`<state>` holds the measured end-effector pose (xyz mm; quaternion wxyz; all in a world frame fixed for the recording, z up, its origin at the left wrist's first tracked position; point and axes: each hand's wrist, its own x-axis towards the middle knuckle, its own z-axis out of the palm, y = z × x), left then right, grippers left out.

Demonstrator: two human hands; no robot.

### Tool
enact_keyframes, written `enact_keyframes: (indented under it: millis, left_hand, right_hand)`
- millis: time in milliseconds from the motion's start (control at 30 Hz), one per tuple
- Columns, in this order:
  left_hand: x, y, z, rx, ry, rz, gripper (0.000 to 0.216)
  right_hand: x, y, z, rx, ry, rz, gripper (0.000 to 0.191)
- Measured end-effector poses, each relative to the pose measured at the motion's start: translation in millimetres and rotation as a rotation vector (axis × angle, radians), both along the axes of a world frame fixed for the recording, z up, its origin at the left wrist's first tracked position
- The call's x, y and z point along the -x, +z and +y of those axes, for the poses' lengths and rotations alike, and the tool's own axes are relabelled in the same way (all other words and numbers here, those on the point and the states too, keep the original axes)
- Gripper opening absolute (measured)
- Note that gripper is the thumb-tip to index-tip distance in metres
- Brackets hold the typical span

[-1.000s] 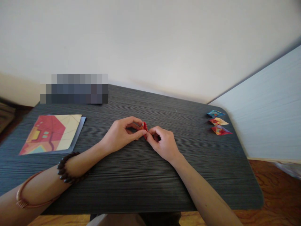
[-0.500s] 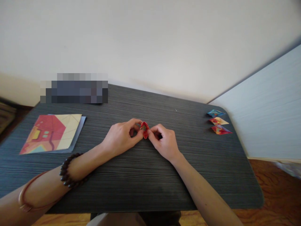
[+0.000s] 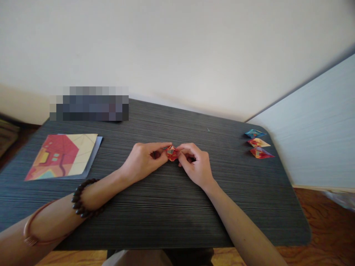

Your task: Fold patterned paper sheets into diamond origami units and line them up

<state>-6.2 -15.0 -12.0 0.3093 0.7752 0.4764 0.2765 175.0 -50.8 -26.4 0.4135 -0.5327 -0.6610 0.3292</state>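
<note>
A small red folded paper boat [image 3: 172,153] is pinched between my two hands above the middle of the dark table [image 3: 166,210]. My left hand [image 3: 145,160] grips its left end between thumb and index finger. At its right end, the thumb and fingers of my right hand [image 3: 196,163] are closed on the paper. The boat's middle faces up and shows a bit of printed pattern; its two ends are partly hidden by my fingertips.
Patterned paper sheets [image 3: 62,155] lie stacked at the left. At the right edge stand three folded paper boats in a column: a blue one [image 3: 254,133], a yellow-red one [image 3: 258,142] and a red one [image 3: 261,152]. A blurred-out dark object [image 3: 91,108] sits at the back left, near the wall.
The red paper, narrow and upright before, now spreads wider between my fingers. My right hand has shifted slightly right, and my left index finger has straightened along the top.
</note>
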Motion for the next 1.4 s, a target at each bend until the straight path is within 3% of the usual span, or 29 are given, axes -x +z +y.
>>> enact_keyframes:
  millis: [167,300,467,600,767,1033,1267,1400]
  left_hand:
    - [0,-2.6,0,0.034,-0.019,-0.005,0.032]
    - [0,-4.4,-2,-0.080,-0.046,0.024,0.029]
    - [1,-6.5,-2,-0.233,-0.094,0.056,0.029]
    - [3,-9.3,-2,-0.287,-0.113,0.062,0.029]
    - [4,-10.0,-1,-0.216,-0.111,0.135,0.037]
    - [5,-5.8,0,-0.293,-0.189,0.297,0.016]
    - [4,-4.8,-5,-0.515,-0.173,0.400,0.026]
    - [4,-6.3,-3,-0.479,-0.132,0.398,0.024]
  right_hand:
    - [3,1.3,1,0.031,-0.011,0.030,0.008]
    - [7,-0.3,3,0.057,-0.021,-0.034,0.008]
    - [9,0.2,4,0.062,-0.067,-0.273,0.013]
    - [7,0.8,4,0.014,-0.018,-0.366,0.016]
    - [3,-0.2,3,-0.095,0.094,-0.460,0.013]
    - [4,0.2,0,-0.144,0.103,-0.526,0.010]
    - [7,-0.2,-3,-0.177,0.023,-0.588,0.020]
    - [5,-1.3,-3,-0.131,0.035,-0.547,0.018]
